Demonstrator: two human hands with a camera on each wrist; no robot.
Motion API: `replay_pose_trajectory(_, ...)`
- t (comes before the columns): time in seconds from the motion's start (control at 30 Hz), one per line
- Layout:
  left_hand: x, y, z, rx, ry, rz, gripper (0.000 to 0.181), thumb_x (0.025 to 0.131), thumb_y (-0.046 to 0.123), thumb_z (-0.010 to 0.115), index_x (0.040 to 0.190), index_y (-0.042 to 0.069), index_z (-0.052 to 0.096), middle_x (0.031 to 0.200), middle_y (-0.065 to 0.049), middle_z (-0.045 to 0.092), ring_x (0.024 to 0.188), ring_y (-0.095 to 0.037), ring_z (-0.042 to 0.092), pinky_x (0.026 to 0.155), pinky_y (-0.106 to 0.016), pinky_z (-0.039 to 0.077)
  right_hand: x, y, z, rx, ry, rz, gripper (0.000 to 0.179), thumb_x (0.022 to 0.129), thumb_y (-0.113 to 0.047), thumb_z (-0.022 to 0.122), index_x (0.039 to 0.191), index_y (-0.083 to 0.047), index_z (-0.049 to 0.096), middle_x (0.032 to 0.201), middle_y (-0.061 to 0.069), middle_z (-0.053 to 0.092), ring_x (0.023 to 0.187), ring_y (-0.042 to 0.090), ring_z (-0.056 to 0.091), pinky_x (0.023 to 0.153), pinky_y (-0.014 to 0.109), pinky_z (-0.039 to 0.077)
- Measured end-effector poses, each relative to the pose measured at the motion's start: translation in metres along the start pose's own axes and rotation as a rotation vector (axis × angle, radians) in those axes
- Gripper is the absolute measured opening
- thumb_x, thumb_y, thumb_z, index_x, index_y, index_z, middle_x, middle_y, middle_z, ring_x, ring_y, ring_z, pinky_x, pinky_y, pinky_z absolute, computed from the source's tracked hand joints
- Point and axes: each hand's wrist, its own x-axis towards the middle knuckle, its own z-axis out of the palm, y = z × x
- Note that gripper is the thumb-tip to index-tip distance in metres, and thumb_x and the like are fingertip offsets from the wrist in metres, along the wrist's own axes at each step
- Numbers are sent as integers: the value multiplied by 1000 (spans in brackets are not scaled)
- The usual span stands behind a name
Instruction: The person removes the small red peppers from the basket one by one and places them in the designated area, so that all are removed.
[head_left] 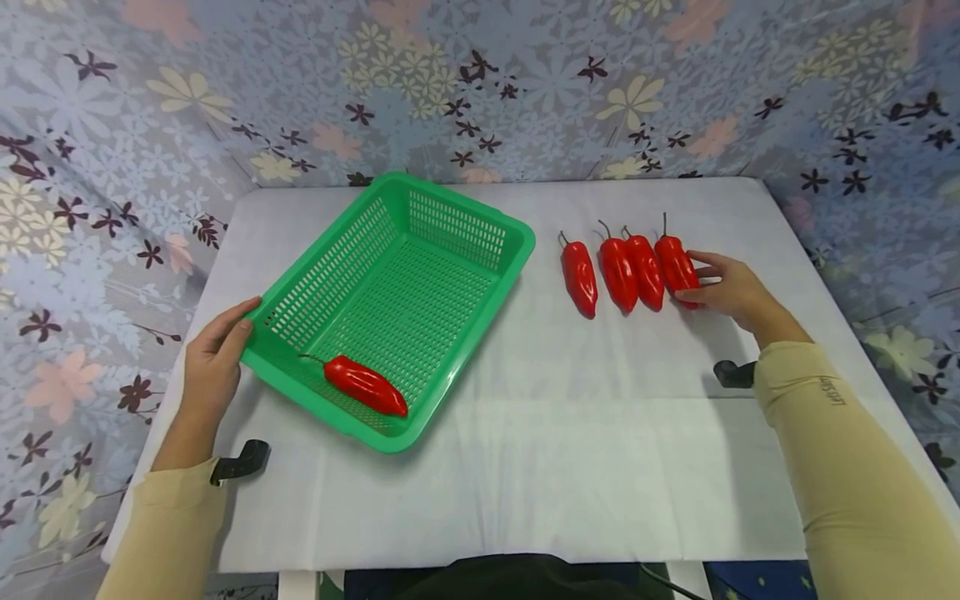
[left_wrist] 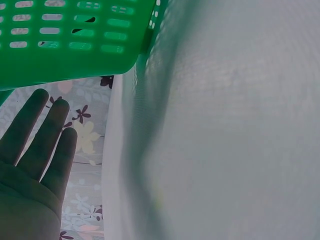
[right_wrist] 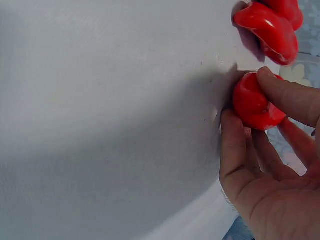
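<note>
A green plastic basket (head_left: 450,367) sits turned at an angle on the left half of the table, with one red chili pepper (head_left: 365,385) lying inside at its near end. My left hand (head_left: 212,358) holds the basket's left corner between thumb and index finger; the left wrist view shows the other fingers (left_wrist: 42,135) straight beside it. On the right, several red peppers lie in a row, stems pointing away. My right hand (head_left: 731,292) grips the rightmost pepper (head_left: 675,257), thumb and fingers on opposite sides, as the right wrist view confirms. Beside it lies another pepper (head_left: 643,267).
A white cloth covers the table (head_left: 570,467). Further left in the row are a pepper (head_left: 618,271) and the leftmost pepper (head_left: 579,279), a small gap between them. Flowered fabric (head_left: 525,92) hangs behind the table and at both sides.
</note>
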Motion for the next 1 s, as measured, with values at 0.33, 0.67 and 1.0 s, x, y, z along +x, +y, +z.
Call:
replay_pose_trajectory(0.33, 2, 1, 0, 21, -4, 4, 35, 100, 21, 47, 131, 9, 57, 129, 14, 57, 117, 3, 51, 92, -6, 40, -8, -8, -20, -64, 80, -46, 98, 83, -51, 66, 153, -27, 3, 153, 27, 22, 128, 49, 38, 98, 62, 38)
replay_pose_trajectory(0.67, 2, 2, -1, 29, 7, -17, 35, 100, 22, 47, 131, 10, 58, 130, 14, 58, 119, 3, 51, 94, -7, 39, -20, -28, -42, -33, 179, -40, 103, 75, -63, 66, 151, -39, 1, 158, 17, 14, 139, 45, 24, 99, 67, 31)
replay_pose_trajectory(1.0, 1, 2, -1, 25, 20, -20, 34, 99, 21, 48, 130, 11, 58, 128, 14, 59, 117, 4, 52, 93, -7, 39, -21, -65, -38, 25, 212, -160, 90, 74, -61, 67, 145, -52, 13, 158, 8, 21, 139, 37, 31, 101, 61, 36)
